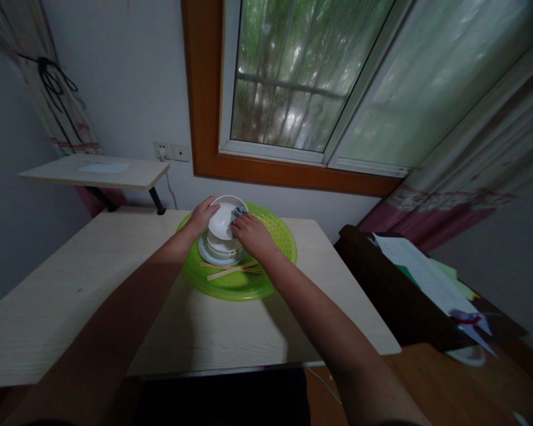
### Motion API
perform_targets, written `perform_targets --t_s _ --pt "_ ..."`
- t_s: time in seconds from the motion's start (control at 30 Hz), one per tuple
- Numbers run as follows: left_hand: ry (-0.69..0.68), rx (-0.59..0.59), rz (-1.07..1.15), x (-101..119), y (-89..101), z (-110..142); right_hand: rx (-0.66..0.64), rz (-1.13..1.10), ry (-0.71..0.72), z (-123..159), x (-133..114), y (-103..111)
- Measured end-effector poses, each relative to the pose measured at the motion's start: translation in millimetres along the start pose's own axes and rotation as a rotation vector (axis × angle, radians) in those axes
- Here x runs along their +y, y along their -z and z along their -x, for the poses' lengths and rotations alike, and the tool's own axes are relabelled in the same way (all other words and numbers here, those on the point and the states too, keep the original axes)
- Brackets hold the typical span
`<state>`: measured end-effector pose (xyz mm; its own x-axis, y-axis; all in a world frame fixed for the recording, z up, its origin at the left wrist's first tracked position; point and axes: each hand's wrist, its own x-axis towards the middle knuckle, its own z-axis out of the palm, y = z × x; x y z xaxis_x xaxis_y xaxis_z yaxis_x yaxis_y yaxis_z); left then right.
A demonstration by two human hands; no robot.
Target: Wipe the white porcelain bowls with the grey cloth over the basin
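Head view. The white bowl, round and smooth with a thin rim, is tilted so that its pale inner surface faces the wearer. It is held above a short stack of bowls in the middle of the green tray, which stands on the wood-grain desk. The stack, white with small yellowish marks low on its side, sits on a plate; several light chopsticks lie crossed on the tray, on the near side of the plate.

The underside of the white bowl is turned away, and part of its right side is covered by a grey-blue cloth and the fingers. The stack is partly hidden beneath the white bowl, so its exact count cannot be read. The right arm crosses the tray's right part. The light is dim and the objects small; the marks on the stacked bowls are probably a printed pattern.

The left grip is closed on the upper left rim of the white bowl, thumb toward the inner face. The right grip is bunched around the cloth, which it presses against the right part of the bowl's inside; the fingers are curled, with their tips largely concealed.
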<state>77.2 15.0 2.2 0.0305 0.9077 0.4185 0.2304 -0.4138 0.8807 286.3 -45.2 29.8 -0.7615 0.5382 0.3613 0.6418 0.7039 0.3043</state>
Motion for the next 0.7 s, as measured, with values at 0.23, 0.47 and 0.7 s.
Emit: perform_targets --t_s 0.23,0.47,0.7 --pt "-0.054 0.029 -0.095 6.5 1.6 4.6 -0.049 -0.233 0.071 5.8 -8.9 -5.8" --pt "-0.117 0.013 -0.154 9.0 0.9 7.5 -0.042 -0.351 0.122 6.1 -9.6 -8.8" --pt "-0.191 0.083 -0.172 1.0 3.1 3.0 -0.077 -0.212 -0.012 -0.1 -8.8 -0.6"
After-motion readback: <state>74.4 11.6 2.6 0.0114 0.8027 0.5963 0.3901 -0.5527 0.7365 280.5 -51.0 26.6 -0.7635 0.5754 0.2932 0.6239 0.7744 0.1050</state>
